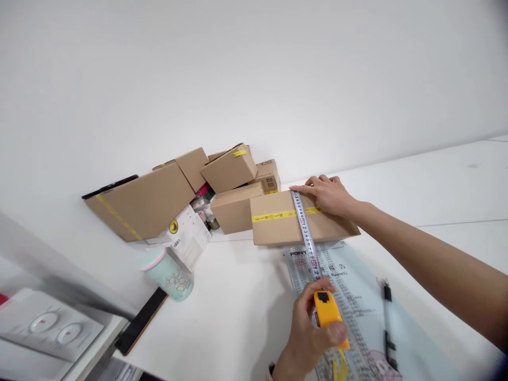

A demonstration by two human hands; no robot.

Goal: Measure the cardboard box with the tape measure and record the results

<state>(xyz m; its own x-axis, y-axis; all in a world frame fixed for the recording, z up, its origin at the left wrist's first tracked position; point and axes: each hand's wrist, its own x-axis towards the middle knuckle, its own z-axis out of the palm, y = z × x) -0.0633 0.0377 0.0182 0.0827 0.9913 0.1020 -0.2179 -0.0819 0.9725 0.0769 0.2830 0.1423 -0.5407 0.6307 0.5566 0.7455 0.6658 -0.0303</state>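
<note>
One long box [272, 228] lies sideways past the left hand [307, 333], which grips the tape measure [327, 311]; the right hand [332, 197], nearer, touches the box, its grip hard to tell.

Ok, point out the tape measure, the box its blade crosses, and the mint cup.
Tape measure [328, 313]: head view, yellow case.
Box [282, 231]: head view, bare cardboard face.
Mint cup [170, 276]: head view, side of its body.

Left fingers [306, 297] grip a tape measure [327, 311]; right fingers [304, 188] touch its blade [305, 226], laid across a cardboard box [273, 232].
</note>
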